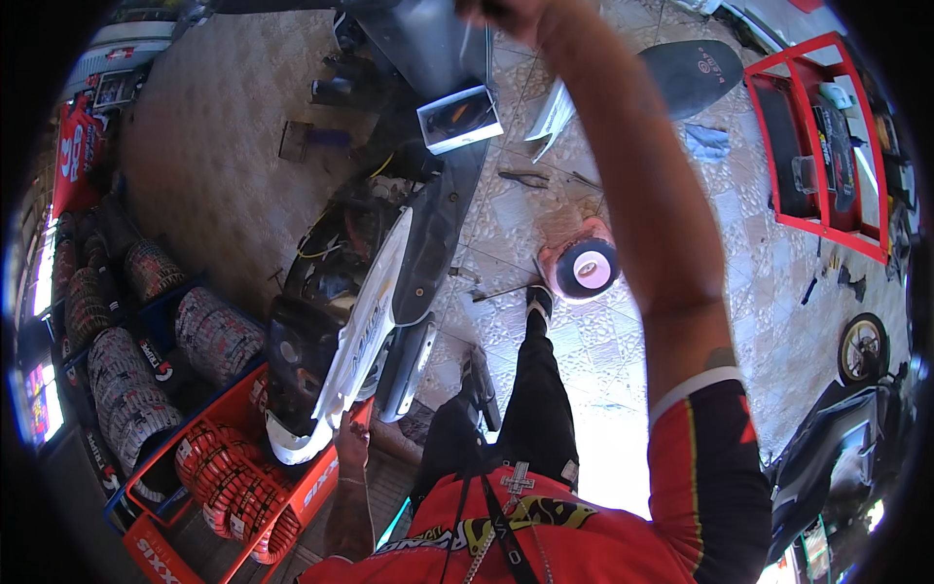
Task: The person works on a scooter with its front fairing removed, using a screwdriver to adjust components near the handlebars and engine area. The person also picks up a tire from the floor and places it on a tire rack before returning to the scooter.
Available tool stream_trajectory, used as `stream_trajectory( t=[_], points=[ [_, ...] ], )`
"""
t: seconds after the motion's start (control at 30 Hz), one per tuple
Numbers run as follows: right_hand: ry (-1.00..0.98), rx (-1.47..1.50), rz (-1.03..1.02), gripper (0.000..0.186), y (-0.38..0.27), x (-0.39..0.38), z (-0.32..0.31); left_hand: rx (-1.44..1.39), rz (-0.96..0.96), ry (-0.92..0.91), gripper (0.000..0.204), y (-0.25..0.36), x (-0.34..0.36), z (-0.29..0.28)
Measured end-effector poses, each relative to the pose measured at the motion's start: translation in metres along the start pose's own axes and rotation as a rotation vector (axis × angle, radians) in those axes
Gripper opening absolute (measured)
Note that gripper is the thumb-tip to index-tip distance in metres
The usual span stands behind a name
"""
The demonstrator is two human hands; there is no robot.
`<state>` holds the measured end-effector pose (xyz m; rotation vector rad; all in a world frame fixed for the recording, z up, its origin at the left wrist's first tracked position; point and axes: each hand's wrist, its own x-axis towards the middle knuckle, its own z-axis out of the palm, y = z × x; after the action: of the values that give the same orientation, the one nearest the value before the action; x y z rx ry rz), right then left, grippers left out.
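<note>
While a large, partly stripped motorcycle with a dark plastic body (440, 238) fills the patterned, stone-look tile floor (749, 277) ahead and left of you, its long axis runs from the top centre down to your lower left. Along it lies the long, narrow, glossy white side panel (375, 302), slanting the same way, its curved lower end nearest you. Key relation: your left hand (352, 443) sits right by that lower end, just above the red metal rack (311, 492); your right arm stretches far forward, so the left is the nearer one. Left fingers look bent, but can't tell if they grip the panel or only rest by it. Your right hand (506, 15) is cut off at the top edge, near the motorcycle's far end; can't tell if open or closed.

Materials, big to small: ribbed round tyres in printed grey-white wrap (131, 399) at left; the red-framed metal tool cart (832, 239) at right; a flat, matte black oval piece (693, 78) on the floor; a squat pink seat with a black-and-white round top (589, 268); a white open cardboard box (459, 138) on the motorcycle; crumpled blue cloth (707, 143); dark metal pliers (523, 179).
</note>
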<state>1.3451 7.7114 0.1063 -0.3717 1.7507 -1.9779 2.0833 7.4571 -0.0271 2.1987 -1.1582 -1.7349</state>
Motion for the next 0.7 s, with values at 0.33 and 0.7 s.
stream_trajectory(
  t=[0.33,0.7],
  points=[
    [-0.052,0.358,-0.106,0.042,0.127,-0.039,-0.075,0.551,0.328,-0.149,0.069,-0.01,0.02,0.009],
    [0.477,-1.097,0.696,0.042,0.7,-0.207,-0.278,0.002,0.156,-0.001,0.056,-0.018,0.04,-0.007]
  ],
)
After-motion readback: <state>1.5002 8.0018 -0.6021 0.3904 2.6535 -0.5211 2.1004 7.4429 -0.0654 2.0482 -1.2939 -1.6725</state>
